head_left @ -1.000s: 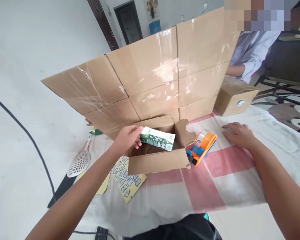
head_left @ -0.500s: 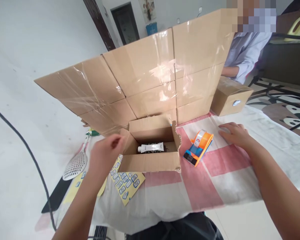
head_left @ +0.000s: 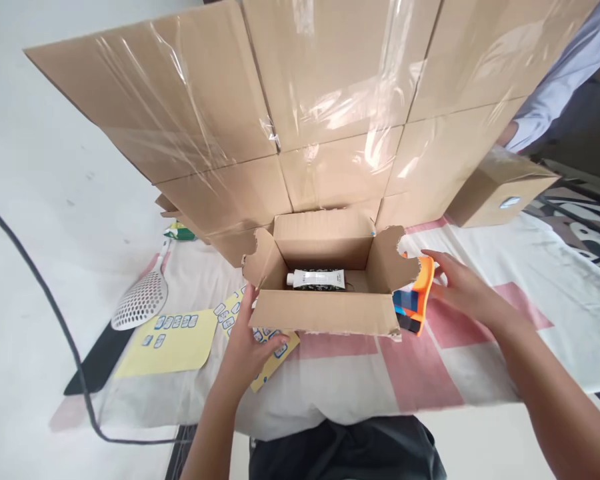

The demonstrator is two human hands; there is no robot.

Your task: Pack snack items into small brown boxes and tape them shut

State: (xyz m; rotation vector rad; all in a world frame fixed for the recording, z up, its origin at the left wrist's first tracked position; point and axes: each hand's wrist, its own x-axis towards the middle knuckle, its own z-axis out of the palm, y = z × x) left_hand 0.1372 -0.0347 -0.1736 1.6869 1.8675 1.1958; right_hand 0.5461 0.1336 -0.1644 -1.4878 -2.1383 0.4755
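Observation:
A small open cardboard box [head_left: 325, 321] stands on the table in front of me, flaps up. Inside it lies a white tube with a black band [head_left: 316, 279]. My left hand [head_left: 247, 340] grips the box's front left corner, thumb under the front wall. My right hand [head_left: 457, 287] reaches with fingers spread to the orange and blue tape dispenser [head_left: 414, 300], which lies just right of the box, and touches its orange top.
A tall wall of taped cardboard panels [head_left: 300, 113] stands behind the box. Yellow sticker sheets [head_left: 173, 333] and a white slotted ladle [head_left: 140, 303] lie at the left. A closed carton [head_left: 500, 193] sits at the back right, beside another person's sleeve [head_left: 555, 93]. A black cable [head_left: 45, 300] runs along the floor.
My left hand let go of the green carton, which is no longer visible, then dropped to the box's front corner. My right hand slid left onto the tape dispenser. The view moved closer.

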